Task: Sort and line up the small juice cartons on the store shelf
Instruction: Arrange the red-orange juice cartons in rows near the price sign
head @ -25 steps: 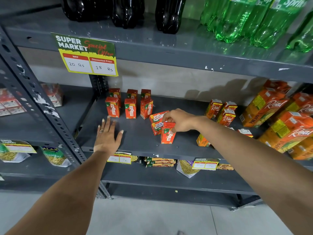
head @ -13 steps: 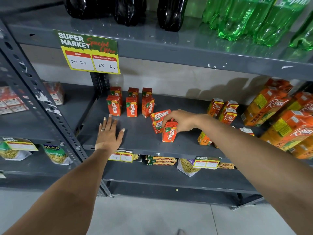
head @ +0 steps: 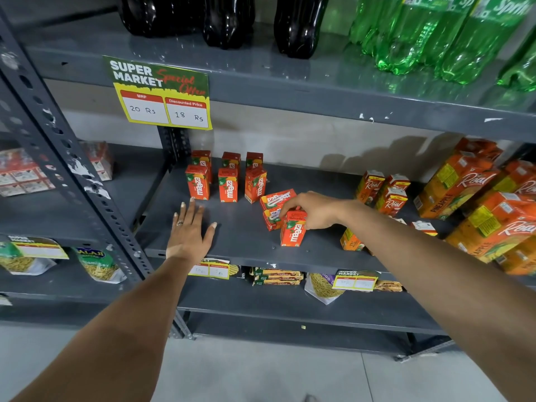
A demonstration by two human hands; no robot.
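Several small red Maaza cartons point(head: 227, 184) stand upright in two rows at the back left of the grey shelf point(head: 240, 256). My right hand point(head: 314, 210) grips the top of one upright Maaza carton point(head: 293, 230) near the shelf's middle. Just behind it two more Maaza cartons point(head: 277, 198) lie on their sides, one on the other. My left hand point(head: 190, 232) rests flat on the shelf with fingers spread, in front of the rows. Small Real cartons point(head: 391, 195) stand to the right; another orange carton point(head: 351, 240) is partly hidden by my right forearm.
Large Real pineapple cartons point(head: 464, 184) crowd the right end. A price sign point(head: 161, 94) hangs from the upper shelf, which carries dark bottles point(head: 229, 18) and green bottles point(head: 435, 33). A perforated upright point(head: 72, 175) stands at left. Snack packets point(head: 277, 277) fill the lower shelf.
My right hand has stood the Maaza carton more upright and shifted it slightly on the shelf. The left hand stays flat in place.
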